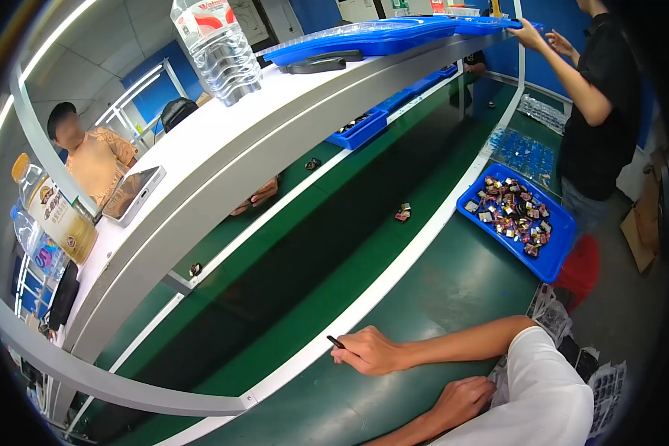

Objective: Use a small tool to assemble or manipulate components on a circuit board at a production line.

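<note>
My right hand (369, 350) rests on the green bench top (438, 290) beside the white rail (394, 279) of the conveyor. It pinches a thin dark stick-like tool (335, 342) whose tip points left toward the belt. My right forearm runs back to a white sleeve (546, 386). My left hand (462, 400) lies on the bench just below that forearm, close to the elbow. Its fingers are curled in and nothing shows in it.
A blue tray (554, 260) of several small parts sits at the right. One small part (402, 213) lies on the dark belt (327, 245). A person in black (598, 111) stands at the right. Another person in orange (97, 160) sits across. On the white shelf (223, 141) stand bottles (217, 48) and a tablet (132, 193).
</note>
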The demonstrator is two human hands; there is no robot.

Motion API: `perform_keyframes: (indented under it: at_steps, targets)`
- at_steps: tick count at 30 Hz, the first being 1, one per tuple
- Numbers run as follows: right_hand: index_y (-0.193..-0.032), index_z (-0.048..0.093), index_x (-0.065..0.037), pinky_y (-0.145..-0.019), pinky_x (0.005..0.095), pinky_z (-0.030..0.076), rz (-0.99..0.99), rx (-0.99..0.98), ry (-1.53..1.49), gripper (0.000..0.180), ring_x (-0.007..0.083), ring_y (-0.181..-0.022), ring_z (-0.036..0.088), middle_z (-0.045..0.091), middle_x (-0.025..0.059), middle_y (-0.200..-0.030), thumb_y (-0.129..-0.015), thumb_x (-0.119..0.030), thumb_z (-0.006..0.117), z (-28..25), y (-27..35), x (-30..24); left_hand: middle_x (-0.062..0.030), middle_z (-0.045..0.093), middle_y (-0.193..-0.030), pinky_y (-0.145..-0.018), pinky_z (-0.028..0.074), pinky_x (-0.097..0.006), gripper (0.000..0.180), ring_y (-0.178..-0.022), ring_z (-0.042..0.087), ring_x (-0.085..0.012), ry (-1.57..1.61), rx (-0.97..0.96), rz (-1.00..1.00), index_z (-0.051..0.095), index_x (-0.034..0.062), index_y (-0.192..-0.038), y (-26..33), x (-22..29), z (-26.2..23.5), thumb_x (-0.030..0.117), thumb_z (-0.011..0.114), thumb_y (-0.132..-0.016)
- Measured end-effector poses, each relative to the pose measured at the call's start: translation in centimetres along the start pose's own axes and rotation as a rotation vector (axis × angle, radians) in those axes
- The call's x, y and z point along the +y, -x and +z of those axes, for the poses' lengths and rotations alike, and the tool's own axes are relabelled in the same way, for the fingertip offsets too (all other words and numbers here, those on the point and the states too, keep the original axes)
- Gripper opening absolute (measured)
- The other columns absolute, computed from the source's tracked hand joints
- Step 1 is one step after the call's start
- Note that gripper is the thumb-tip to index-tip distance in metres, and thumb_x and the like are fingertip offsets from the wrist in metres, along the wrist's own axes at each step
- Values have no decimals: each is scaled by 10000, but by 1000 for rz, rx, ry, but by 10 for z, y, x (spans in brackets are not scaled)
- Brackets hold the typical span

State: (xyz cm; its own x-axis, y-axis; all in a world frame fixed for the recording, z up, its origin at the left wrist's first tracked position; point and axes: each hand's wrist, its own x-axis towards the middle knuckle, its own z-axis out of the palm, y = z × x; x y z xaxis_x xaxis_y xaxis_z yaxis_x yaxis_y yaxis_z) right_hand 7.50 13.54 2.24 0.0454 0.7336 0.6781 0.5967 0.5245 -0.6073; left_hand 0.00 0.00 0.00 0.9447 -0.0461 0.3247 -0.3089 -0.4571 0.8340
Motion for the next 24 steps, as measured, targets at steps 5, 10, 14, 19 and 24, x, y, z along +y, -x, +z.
perform_keyframes:
  at_steps: [5, 10, 14, 19, 24]
  targets:
    - [-897, 637, -40, -562, 372, 516, 229, 57, -140, 221, 262, -570, 650, 665, 79, -669, -1024, -144, 489, -11, -9, -8, -133, 658, -846, -697, 529, -446, 71, -805, 657, -353, -23, 53, 52, 668, 32, -951, -4, -4, 3, 79, 626, -917]
    - [-972, 658, -43, -711, 383, 526, 515, 143, -56, 265, 276, -718, 677, 716, 89, -771, -1038, -202, 456, -29, -24, 21, -138, 659, -836, -690, 523, -457, 108, -780, 653, -363, -60, 57, 40, 677, 22, -926, -3, 0, -2, 121, 637, -943]
    - [-883, 691, -27, -696, 360, 523, 605, 375, -32, 375, 185, -707, 678, 720, 79, -756, -1053, -297, 493, -98, -28, 76, -139, 673, -843, -684, 522, -451, 177, -769, 657, -361, -88, 86, 25, 707, 16, -926, -4, 9, -3, 175, 645, -972]
    - [-766, 684, -38, -722, 464, 534, 799, 504, 548, 352, 358, -792, 713, 712, 163, -764, -787, -361, 821, -192, -45, 136, -133, 695, -871, -689, 527, -429, 203, -778, 664, -356, -55, 138, -18, 727, 4, -948, 0, 13, -2, 190, 650, -977]
    - [-833, 739, -69, -788, 438, 558, 1088, 302, 572, 444, 330, -913, 733, 757, 145, -920, -713, -468, 890, -224, -72, 162, -120, 715, -859, -665, 537, -384, 170, -740, 675, -329, -87, 176, -19, 743, 5, -928, 1, 18, -5, 162, 685, -956]
